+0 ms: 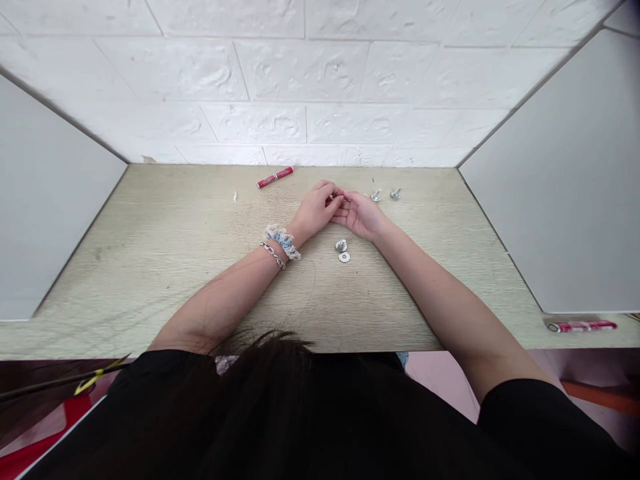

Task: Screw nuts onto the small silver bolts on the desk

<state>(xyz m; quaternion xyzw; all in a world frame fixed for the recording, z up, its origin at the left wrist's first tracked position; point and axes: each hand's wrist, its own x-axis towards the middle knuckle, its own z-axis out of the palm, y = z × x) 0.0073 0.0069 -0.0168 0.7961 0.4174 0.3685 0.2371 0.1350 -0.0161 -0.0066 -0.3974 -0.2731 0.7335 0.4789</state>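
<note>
At the middle of the table my left hand meets my right hand. The left fingers are pinched over the right fingertips; whatever sits between them is hidden. My right hand is turned palm up, with its fingers curled in and its thumb reaching the left fingertips. Just below the hands lies a small silver bolt with a wide head or washer. A flat round washer touches or nearly touches it. Beyond my right wrist, two more silver bolts stand with washers at their base, a nearer-left bolt and a right-hand bolt.
A red tube-like stick lies near the white brick-pattern wall, with a small white scrap left of it. Another red stick lies at the right front edge. Grey panels flank the wooden table.
</note>
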